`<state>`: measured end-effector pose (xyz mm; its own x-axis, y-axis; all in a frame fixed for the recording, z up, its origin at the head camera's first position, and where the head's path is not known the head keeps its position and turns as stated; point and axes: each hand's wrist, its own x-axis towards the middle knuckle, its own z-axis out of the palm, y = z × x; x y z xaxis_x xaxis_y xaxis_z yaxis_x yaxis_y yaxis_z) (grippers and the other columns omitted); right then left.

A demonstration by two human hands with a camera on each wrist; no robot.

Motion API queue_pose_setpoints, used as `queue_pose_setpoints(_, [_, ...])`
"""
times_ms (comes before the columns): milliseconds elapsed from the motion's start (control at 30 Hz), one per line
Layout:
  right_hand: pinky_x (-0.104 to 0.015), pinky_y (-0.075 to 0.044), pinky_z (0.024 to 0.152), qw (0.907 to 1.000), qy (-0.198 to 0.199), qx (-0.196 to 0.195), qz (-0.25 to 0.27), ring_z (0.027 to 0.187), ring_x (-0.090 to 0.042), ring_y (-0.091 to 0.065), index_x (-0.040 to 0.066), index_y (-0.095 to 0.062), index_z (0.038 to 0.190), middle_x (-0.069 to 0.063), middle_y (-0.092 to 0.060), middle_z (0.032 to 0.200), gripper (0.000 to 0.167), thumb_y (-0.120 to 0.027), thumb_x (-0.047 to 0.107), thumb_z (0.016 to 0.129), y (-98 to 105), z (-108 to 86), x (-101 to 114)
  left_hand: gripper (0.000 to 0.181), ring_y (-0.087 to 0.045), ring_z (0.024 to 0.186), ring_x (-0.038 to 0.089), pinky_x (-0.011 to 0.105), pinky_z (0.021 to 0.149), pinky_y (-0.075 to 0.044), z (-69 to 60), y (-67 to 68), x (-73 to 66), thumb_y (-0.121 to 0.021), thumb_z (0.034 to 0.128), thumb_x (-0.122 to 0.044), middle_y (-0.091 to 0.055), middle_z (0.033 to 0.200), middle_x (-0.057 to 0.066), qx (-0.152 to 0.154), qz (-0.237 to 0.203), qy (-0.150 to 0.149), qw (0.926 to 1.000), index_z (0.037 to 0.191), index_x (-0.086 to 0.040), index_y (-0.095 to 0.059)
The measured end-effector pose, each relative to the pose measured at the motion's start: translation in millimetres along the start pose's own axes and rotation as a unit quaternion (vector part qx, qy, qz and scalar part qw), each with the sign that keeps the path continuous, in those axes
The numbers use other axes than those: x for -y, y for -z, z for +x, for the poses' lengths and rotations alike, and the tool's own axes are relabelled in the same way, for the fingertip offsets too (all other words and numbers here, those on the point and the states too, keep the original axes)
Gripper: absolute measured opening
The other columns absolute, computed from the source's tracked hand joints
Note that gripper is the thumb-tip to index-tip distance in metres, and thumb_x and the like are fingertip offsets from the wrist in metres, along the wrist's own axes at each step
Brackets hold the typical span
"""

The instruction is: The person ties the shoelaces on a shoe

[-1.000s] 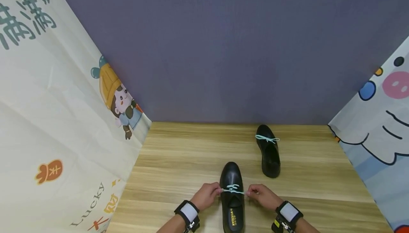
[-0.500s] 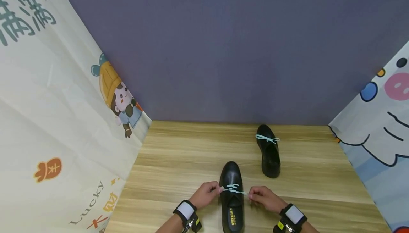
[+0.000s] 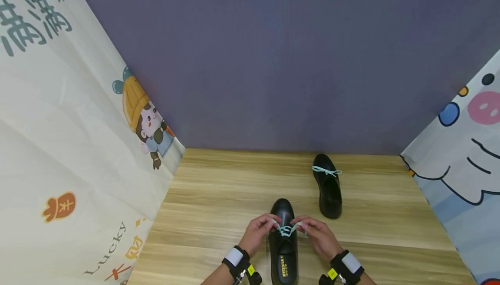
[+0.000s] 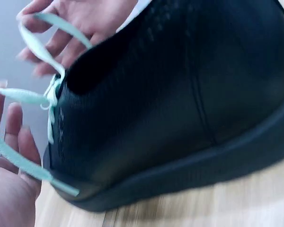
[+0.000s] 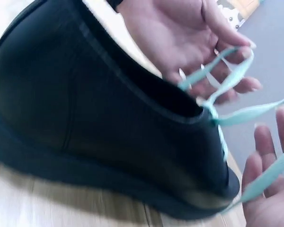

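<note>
A black shoe [image 3: 284, 250] with mint-green laces [image 3: 286, 230] stands between both hands, toe away from me. On its left side the left hand [image 3: 256, 231] pinches one lace loop between thumb and fingers. The right hand [image 3: 317, 234] pinches the other loop on the right side. Seen from the left wrist, the lace [image 4: 21, 96] runs from the knot on the shoe [image 4: 146, 118] to the left hand [image 4: 12, 189]. In the right wrist view a lace [image 5: 251, 113] stretches to the right hand [image 5: 274, 203], past the shoe [image 5: 99, 118].
A second black shoe [image 3: 330, 194], its lace tied in a bow, stands farther back to the right on the wooden surface [image 3: 218, 189]. Behind rises a grey-purple panel [image 3: 273, 59]. Printed white sheets flank the left [image 3: 78, 137] and right [image 3: 465, 163].
Both hands have moved slightly forward and closer together over the shoe. The laces, pulled out sideways before, now rise in slack loops toward each hand.
</note>
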<state>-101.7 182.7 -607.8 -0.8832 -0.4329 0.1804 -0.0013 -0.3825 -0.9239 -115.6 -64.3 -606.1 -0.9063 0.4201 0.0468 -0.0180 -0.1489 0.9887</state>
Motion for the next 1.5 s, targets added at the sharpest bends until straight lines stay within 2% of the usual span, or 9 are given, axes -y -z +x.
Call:
queue_pose_setpoints(100, [-0.031, -0.045, 0.099, 0.9993, -0.023, -0.021, 0.022, 0.116, -0.015, -0.059, -0.018, -0.059, 0.120, -0.005, -0.067, 0.124, 0.031, -0.037, 0.000, 0.107, -5.5, 3.6, 0.1, 0.035, -0.063, 0.106, 0.014, 0.031, 0.093, -0.050, 2.3, -6.1, 1.3, -0.053, 0.1036, -0.013, -0.065, 0.118, 0.027, -0.014, -0.044, 0.009, 0.9989, 0.109, 0.022, -0.056])
queue_pose_setpoints(200, [-0.028, -0.046, 0.097, 0.9963, -0.055, -0.050, 0.041, 0.112, -0.012, -0.061, -0.005, -0.065, 0.123, 0.000, -0.070, 0.120, 0.031, -0.041, 0.006, 0.108, -9.0, 5.6, -1.4, 0.036, -0.065, 0.100, 0.012, 0.031, 0.092, -0.051, 4.4, -10.3, 4.6, -0.057, 0.1014, -0.010, -0.070, 0.109, 0.017, -0.036, -0.075, 0.017, 0.9964, 0.112, 0.024, -0.054])
queue_pose_setpoints(333, [-0.025, -0.049, 0.094, 0.9943, -0.052, -0.069, 0.062, 0.109, -0.010, -0.062, 0.004, -0.069, 0.121, 0.002, -0.071, 0.117, 0.029, -0.043, 0.004, 0.107, -12.0, 7.5, -5.5, 0.033, -0.066, 0.094, 0.010, 0.028, 0.087, -0.053, 6.0, -13.9, 6.7, -0.062, 0.0980, -0.007, -0.073, 0.103, 0.008, -0.064, -0.081, 0.024, 0.9943, 0.113, 0.022, -0.056])
queue_pose_setpoints(467, [-0.025, -0.050, 0.091, 0.9934, -0.038, -0.089, 0.061, 0.106, -0.009, -0.063, 0.007, -0.070, 0.117, 0.002, -0.071, 0.114, 0.027, -0.045, 0.003, 0.105, -15.3, 10.7, -11.3, 0.032, -0.067, 0.092, 0.010, 0.026, 0.084, -0.054, 7.2, -16.2, 8.0, -0.065, 0.0953, -0.004, -0.072, 0.104, 0.012, -0.080, -0.084, 0.023, 0.9930, 0.113, 0.022, -0.059])
queue_pose_setpoints(767, [-0.023, -0.051, 0.086, 0.9858, -0.053, -0.158, 0.021, 0.098, -0.011, -0.061, -0.002, -0.063, 0.118, 0.000, -0.066, 0.110, 0.020, -0.050, 0.004, 0.104, -26.9, 17.9, -18.5, 0.029, -0.065, 0.090, 0.010, 0.023, 0.080, -0.054, 10.2, -20.4, 10.2, -0.061, 0.0956, 0.003, -0.068, 0.106, 0.017, -0.104, -0.097, 0.038, 0.9891, 0.117, 0.023, -0.058])
queue_pose_setpoints(1000, [-0.022, -0.050, 0.077, 0.9765, -0.069, -0.196, -0.056, 0.089, -0.012, -0.058, -0.017, -0.053, 0.117, -0.006, -0.062, 0.108, 0.024, -0.051, 0.001, 0.102, -31.7, 23.1, -20.9, 0.023, -0.065, 0.082, 0.008, 0.021, 0.071, -0.052, 14.3, -23.3, 12.4, -0.069, 0.0907, 0.002, -0.073, 0.098, 0.011, -0.148, -0.059, 0.049, 0.9860, 0.108, 0.017, -0.067])
queue_pose_setpoints(1200, [-0.023, -0.049, 0.071, 0.9660, -0.079, -0.218, -0.115, 0.078, -0.014, -0.060, -0.013, -0.054, 0.110, -0.006, -0.063, 0.096, 0.019, -0.058, -0.001, 0.097, -31.5, 25.8, -24.8, 0.020, -0.068, 0.076, 0.009, 0.022, 0.070, -0.053, 15.0, -23.9, 13.4, -0.070, 0.0860, 0.009, -0.074, 0.090, 0.015, -0.147, -0.055, 0.047, 0.9864, 0.102, 0.018, -0.062])
queue_pose_setpoints(1333, [-0.024, -0.051, 0.070, 0.9620, -0.075, -0.235, -0.117, 0.075, -0.014, -0.061, -0.009, -0.047, 0.110, -0.007, -0.063, 0.091, 0.020, -0.059, -0.007, 0.094, -30.6, 25.6, -26.1, 0.022, -0.069, 0.077, 0.010, 0.022, 0.070, -0.053, 14.0, -23.4, 13.0, -0.069, 0.0853, 0.011, -0.074, 0.090, 0.019, -0.136, -0.059, 0.048, 0.9878, 0.103, 0.012, -0.056])
queue_pose_setpoints(1500, [-0.024, -0.051, 0.072, 0.9531, -0.090, -0.256, -0.134, 0.082, -0.015, -0.063, -0.010, -0.057, 0.110, -0.011, -0.066, 0.095, 0.019, -0.063, -0.002, 0.093, -32.4, 27.0, -23.8, 0.022, -0.068, 0.079, 0.008, 0.021, 0.072, -0.053, 13.6, -24.4, 12.1, -0.069, 0.0874, 0.009, -0.074, 0.091, 0.012, -0.140, -0.050, 0.050, 0.9876, 0.105, 0.018, -0.062])
